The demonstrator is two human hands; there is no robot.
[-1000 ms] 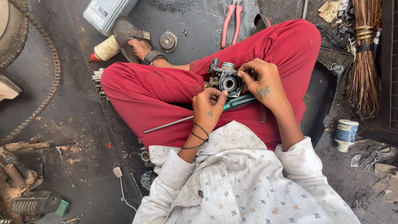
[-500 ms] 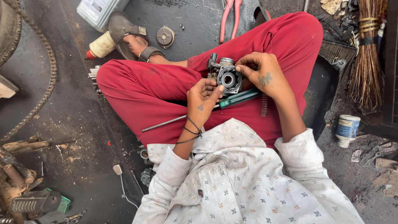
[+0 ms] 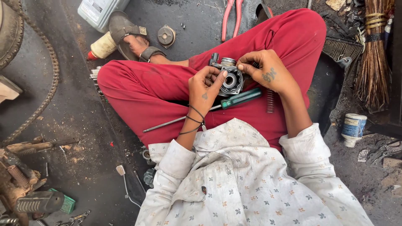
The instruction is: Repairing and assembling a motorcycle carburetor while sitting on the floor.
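I sit cross-legged in red trousers on a dark oily floor. Both hands hold a small grey metal carburetor body (image 3: pixel 229 77) over my lap. My left hand (image 3: pixel 205 90) grips its left side, the thumb lying against the round opening. My right hand (image 3: pixel 264 73) holds its right and top edge with the fingertips. A long screwdriver with a green handle (image 3: pixel 240 98) lies across my thighs just below the part. A small coil spring (image 3: pixel 270 100) rests on my right thigh beside it.
Red-handled pliers (image 3: pixel 230 19), a round metal cap (image 3: pixel 166 35), a grey plastic can (image 3: pixel 100 12) and a bottle (image 3: pixel 100 47) lie ahead near my sandalled foot. A chain (image 3: pixel 50 79) curves at left. A broom (image 3: pixel 372 62) and small tin (image 3: pixel 353 129) are at right. Greasy parts (image 3: pixel 25 184) lie lower left.
My left hand has slid up from below the carburetor body onto its left side. The view has shifted slightly; the part stays over my lap.
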